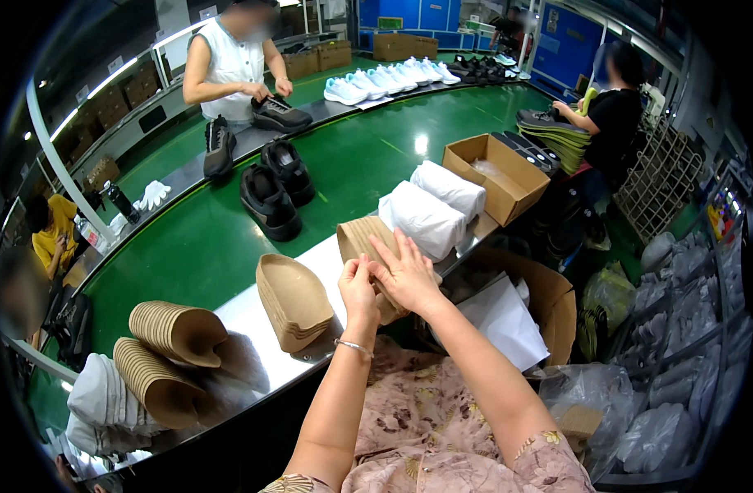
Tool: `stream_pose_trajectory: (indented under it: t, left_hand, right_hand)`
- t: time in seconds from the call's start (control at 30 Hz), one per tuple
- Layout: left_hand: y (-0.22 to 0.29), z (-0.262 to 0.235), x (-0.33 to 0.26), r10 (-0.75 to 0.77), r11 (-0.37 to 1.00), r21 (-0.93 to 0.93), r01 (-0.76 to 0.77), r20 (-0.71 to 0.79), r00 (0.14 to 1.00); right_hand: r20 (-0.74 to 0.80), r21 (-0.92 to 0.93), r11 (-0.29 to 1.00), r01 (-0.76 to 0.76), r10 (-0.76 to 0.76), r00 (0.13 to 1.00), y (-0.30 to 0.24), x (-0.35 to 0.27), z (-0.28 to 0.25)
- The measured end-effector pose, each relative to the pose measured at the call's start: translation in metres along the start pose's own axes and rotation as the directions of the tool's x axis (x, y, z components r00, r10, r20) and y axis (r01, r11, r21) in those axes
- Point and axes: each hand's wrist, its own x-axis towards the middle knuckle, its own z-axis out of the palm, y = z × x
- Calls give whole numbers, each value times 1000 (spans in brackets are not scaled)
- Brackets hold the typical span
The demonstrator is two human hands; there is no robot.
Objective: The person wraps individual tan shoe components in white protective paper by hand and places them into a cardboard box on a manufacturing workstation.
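In front of me a stack of curved brown cardboard shoe inserts (359,237) leans at the bench edge, partly hidden by my hands. My left hand (359,289) is closed in a pinch at the near side of this stack; whatever is between its fingertips is too small to make out. With fingers stretched out, my right hand (408,274) lies over the stack, its thumb close to the left fingertips. Left of my hands stands another stack of brown cardboard inserts (293,297). Two white paper-wrapped bundles (423,220) lie just beyond my right hand.
A green conveyor belt (352,168) runs past the metal bench, carrying black shoes (270,209). More nested cardboard inserts (159,382) sit at left. An open carton (508,185) stands at right; a larger box (553,308) is below. Co-workers handle shoes across the belt and at right.
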Motion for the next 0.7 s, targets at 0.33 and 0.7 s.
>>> stream_pose_trajectory:
  t: [0.33, 0.7]
  left_hand:
    - [-18, 15, -9, 205, 979, 16, -205, -140, 969]
    - [14, 29, -50, 569, 794, 356, -494, -146, 809]
  right_hand:
    - [-161, 12, 999, 45, -43, 986, 10, -8, 7]
    - [-13, 247, 961, -128, 136, 991, 15, 5, 2]
